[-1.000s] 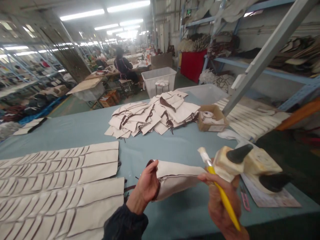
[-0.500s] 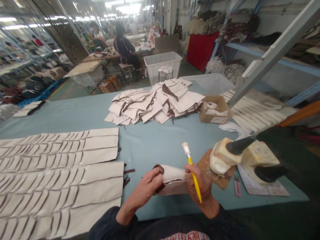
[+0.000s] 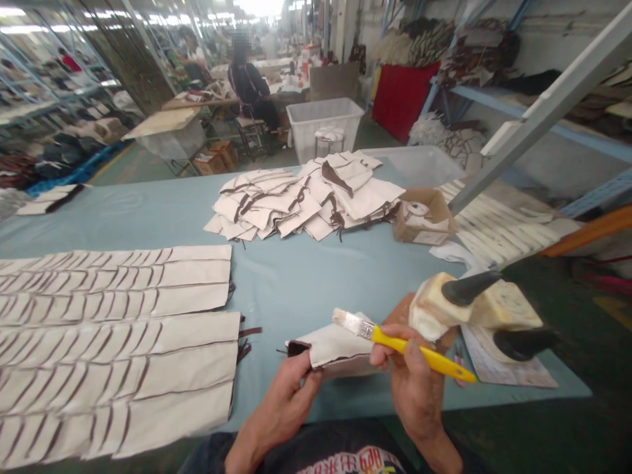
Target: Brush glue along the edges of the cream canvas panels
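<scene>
A yellow-handled paintbrush (image 3: 415, 352) is gripped in my right hand (image 3: 415, 388), its whitish bristles pointing left above a cream fabric piece (image 3: 340, 345). That piece has a dark brown lining showing at its left end. My left hand (image 3: 291, 388) pinches its near left edge between thumb and fingers. The fingers of my right hand are also close to the piece's right end; whether they touch it I cannot tell. To the right stand white plastic containers (image 3: 439, 306) with black nozzles, on a brown board.
Overlapping rows of cream pieces with dark edges (image 3: 192, 336) cover the table's left. A loose pile of similar pieces (image 3: 301, 197) lies at the back, beside a cardboard box (image 3: 424, 214). Pink-handled snips (image 3: 459, 362) lie behind the brush handle. A person (image 3: 249, 85) sits farther off.
The brush has swung from nearly upright to almost level, bristles now over the fabric piece. My left hand has shifted slightly down and left, and the piece's brown-lined end lies more open.
</scene>
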A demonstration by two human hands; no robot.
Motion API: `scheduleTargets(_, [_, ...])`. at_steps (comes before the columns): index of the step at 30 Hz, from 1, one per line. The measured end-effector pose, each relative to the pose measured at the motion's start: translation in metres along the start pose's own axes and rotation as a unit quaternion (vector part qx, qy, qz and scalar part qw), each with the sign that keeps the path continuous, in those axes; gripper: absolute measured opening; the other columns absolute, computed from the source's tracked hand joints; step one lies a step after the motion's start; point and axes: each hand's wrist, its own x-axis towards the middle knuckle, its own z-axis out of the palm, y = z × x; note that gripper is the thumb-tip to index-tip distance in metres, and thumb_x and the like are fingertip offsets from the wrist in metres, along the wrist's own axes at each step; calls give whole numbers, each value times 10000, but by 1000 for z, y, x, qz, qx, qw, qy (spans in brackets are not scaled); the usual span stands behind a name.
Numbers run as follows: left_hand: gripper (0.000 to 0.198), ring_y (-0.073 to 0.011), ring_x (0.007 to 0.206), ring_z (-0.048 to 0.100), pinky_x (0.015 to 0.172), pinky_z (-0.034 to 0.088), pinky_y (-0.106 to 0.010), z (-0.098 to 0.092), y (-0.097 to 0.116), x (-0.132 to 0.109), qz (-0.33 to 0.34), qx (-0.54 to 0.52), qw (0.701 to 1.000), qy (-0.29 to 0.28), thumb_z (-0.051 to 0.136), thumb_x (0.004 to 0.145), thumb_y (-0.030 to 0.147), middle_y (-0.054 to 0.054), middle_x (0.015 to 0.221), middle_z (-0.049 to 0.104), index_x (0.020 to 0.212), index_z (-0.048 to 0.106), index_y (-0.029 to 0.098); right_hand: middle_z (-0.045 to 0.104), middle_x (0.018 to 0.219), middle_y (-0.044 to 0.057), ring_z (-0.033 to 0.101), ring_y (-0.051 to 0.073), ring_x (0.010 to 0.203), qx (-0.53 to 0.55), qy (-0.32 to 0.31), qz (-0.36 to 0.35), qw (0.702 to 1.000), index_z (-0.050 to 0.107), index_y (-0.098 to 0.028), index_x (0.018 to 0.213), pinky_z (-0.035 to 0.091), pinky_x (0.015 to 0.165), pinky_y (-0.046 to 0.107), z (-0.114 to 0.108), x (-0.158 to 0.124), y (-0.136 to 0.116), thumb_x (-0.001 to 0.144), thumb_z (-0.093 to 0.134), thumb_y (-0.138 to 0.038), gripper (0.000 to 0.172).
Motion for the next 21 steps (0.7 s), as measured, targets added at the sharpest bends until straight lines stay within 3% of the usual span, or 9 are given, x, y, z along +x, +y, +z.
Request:
scheduleTargets(4, [397, -223, 848, 681, 1001, 556, -366, 2, -2, -2, -9, -2, 1000, 9, 487, 1026, 267, -82, 1067, 799, 1338, 729, 222, 598, 561, -24, 538, 141, 482, 129, 51, 122, 983, 713, -214, 927, 438, 466, 234, 6, -1, -12, 941, 640, -540, 334])
scheduleTargets(11, [410, -234, 915, 693, 1021, 550, -367, 3, 5, 4, -6, -31, 1000, 1, 479, 1006, 219, -76, 1103, 805, 1318, 745, 221, 551, 516, -41, 484, 128, 461, 178, 78, 208, 958, 708, -215, 909, 422, 455, 221, 1, -2, -12, 839, 747, -585, 378])
scheduleTargets(16, [393, -222, 847, 666, 1000, 558, -374, 4, 6, 8, -1, -22, 1000, 1, 485, 1000, 217, -74, 1051, 808, 1283, 758, 201, 554, 534, -40, 478, 123, 464, 161, 66, 188, 967, 698, -209, 914, 426, 459, 219, -2, -8, -15, 882, 708, -587, 379])
scheduleTargets(21, [370, -197, 736, 613, 952, 561, -374, 10, 0, 7, 11, -14, 1000, 4, 484, 1015, 220, -58, 963, 789, 1274, 748, 198, 580, 557, -23, 500, 132, 469, 112, 12, 104, 988, 686, -208, 923, 436, 458, 227, -3, -14, -17, 991, 584, -506, 322])
